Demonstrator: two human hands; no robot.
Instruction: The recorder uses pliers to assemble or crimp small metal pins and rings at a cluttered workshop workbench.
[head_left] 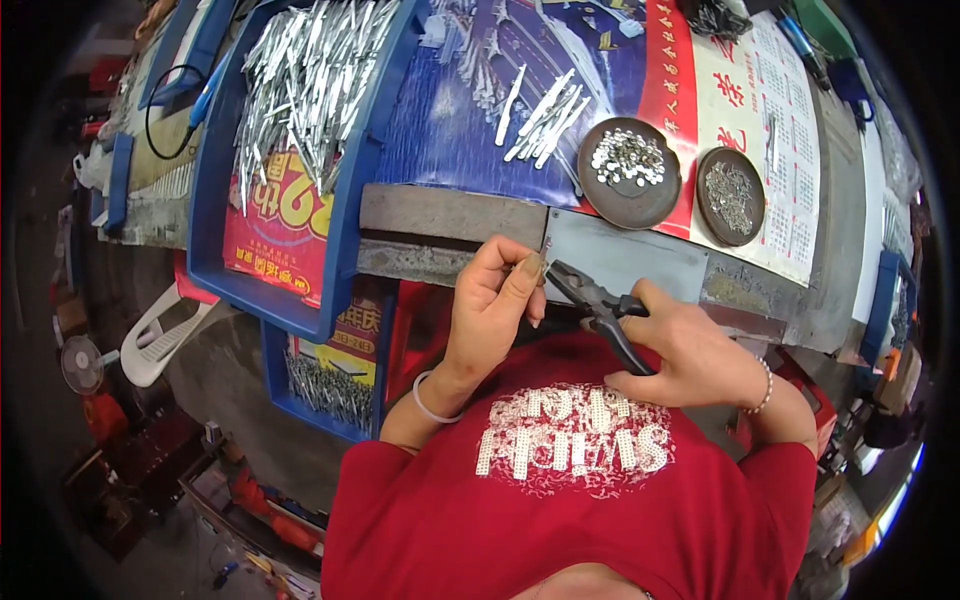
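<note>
Left hand (492,300) fingers pinching a small metal piece (546,243), right hand (690,350) clenched on pliers (598,305), just off the bench edge (450,215).

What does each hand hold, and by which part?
Left hand pinches a small metal piece by its lower end; right hand holds pliers by the handles.

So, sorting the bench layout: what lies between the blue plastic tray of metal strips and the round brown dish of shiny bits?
In the head view, a loose bunch of silver metal strips on the blue poster.

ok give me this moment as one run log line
left hand: pinching small metal piece | right hand: gripping pliers, tips at piece | bench: two dishes of small parts
</note>
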